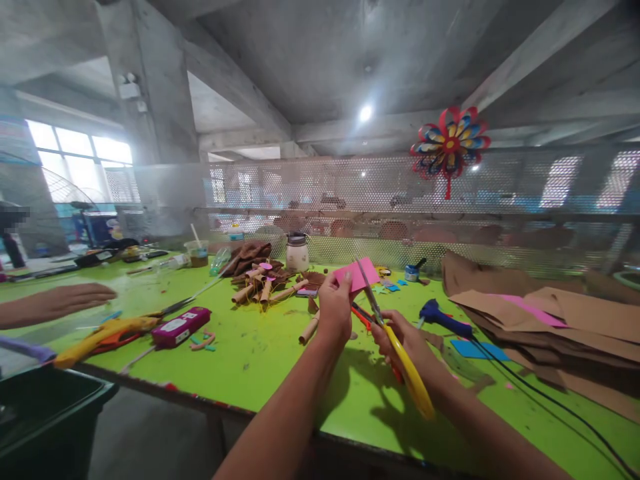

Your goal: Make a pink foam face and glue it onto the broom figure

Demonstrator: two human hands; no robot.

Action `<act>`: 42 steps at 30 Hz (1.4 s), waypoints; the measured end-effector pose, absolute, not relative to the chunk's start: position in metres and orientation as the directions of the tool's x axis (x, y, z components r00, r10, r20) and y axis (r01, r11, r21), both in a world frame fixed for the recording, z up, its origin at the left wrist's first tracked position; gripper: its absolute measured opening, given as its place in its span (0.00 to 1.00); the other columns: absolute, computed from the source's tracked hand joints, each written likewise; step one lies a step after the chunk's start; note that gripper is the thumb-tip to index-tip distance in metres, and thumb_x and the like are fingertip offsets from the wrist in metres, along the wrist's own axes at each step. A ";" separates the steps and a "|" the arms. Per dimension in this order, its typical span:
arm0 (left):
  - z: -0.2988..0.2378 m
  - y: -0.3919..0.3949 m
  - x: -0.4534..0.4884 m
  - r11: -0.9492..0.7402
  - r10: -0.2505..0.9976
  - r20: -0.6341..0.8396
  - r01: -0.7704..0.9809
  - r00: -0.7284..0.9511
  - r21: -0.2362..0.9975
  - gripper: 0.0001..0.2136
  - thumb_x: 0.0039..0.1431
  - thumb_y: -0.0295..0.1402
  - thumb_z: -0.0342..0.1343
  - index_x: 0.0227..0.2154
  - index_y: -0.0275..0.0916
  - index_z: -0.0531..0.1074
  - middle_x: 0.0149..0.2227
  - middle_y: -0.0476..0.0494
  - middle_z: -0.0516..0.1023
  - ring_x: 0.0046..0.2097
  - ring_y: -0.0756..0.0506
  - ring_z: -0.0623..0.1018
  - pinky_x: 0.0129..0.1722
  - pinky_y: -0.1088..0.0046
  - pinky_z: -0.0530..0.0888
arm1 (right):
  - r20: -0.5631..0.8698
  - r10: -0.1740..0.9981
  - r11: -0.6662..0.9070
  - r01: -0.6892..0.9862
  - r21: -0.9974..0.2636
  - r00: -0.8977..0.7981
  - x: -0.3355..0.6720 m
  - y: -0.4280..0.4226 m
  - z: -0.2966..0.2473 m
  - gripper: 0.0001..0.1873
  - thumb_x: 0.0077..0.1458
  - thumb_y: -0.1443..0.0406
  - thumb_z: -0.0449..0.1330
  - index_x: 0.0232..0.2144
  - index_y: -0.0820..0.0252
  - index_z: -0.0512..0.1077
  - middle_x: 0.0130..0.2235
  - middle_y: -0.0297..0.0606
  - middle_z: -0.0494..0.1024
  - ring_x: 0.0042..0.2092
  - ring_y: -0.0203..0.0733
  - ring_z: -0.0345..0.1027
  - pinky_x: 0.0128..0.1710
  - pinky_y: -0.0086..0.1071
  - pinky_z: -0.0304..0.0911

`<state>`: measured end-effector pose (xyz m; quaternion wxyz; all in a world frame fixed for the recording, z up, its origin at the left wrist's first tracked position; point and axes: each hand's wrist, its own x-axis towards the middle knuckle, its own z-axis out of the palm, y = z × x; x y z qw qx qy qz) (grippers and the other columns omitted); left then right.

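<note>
My left hand pinches a small pink foam sheet and holds it upright above the green table. My right hand grips yellow-handled scissors, whose blades point up and meet the right edge of the pink sheet. Both hands are closed on what they hold. Under my right hand lie red-handled scissors, partly hidden.
Rolled brown paper tubes, a white jar, a blue glue gun with a black cord, a blue foam piece and brown paper sheets lie around. Another person's hand rests at the left. A magenta case and yellow tool lie nearby. A dark bin stands below.
</note>
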<state>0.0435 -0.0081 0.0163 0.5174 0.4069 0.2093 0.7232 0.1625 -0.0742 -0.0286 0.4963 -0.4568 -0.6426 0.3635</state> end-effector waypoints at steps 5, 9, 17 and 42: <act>0.017 -0.009 0.043 -0.377 0.916 0.383 -0.574 -0.117 0.727 0.01 0.57 0.27 0.57 0.31 0.35 0.71 0.31 0.50 0.75 0.34 0.51 0.76 0.43 0.74 0.75 | 0.312 0.947 0.320 0.247 -0.915 -0.072 0.164 -0.075 -0.029 0.27 0.49 0.44 0.61 0.40 0.57 0.65 0.25 0.30 0.67 0.23 0.34 0.58 0.20 0.28 0.57; 0.017 -0.008 0.042 -0.383 0.912 0.395 -0.573 -0.110 0.725 0.02 0.56 0.28 0.59 0.30 0.36 0.71 0.31 0.50 0.76 0.34 0.51 0.76 0.42 0.73 0.74 | 0.335 0.941 0.335 0.245 -0.910 -0.043 0.164 -0.073 -0.031 0.27 0.48 0.43 0.61 0.39 0.56 0.66 0.26 0.32 0.70 0.28 0.38 0.64 0.24 0.30 0.60; 0.018 -0.006 0.041 -0.389 0.905 0.415 -0.580 -0.095 0.716 0.02 0.56 0.28 0.59 0.31 0.36 0.72 0.30 0.50 0.76 0.34 0.50 0.77 0.42 0.72 0.75 | 0.389 0.921 0.385 0.251 -0.888 -0.037 0.165 -0.069 -0.038 0.26 0.49 0.45 0.61 0.41 0.56 0.66 0.26 0.32 0.69 0.28 0.38 0.63 0.24 0.30 0.60; 0.018 -0.009 0.043 -0.400 0.896 0.432 -0.605 -0.101 0.689 0.12 0.47 0.35 0.65 0.31 0.35 0.71 0.29 0.51 0.74 0.33 0.50 0.76 0.42 0.69 0.75 | 0.388 0.921 0.379 0.266 -0.886 -0.018 0.164 -0.072 -0.038 0.25 0.52 0.46 0.59 0.42 0.59 0.66 0.25 0.31 0.69 0.27 0.37 0.61 0.24 0.29 0.58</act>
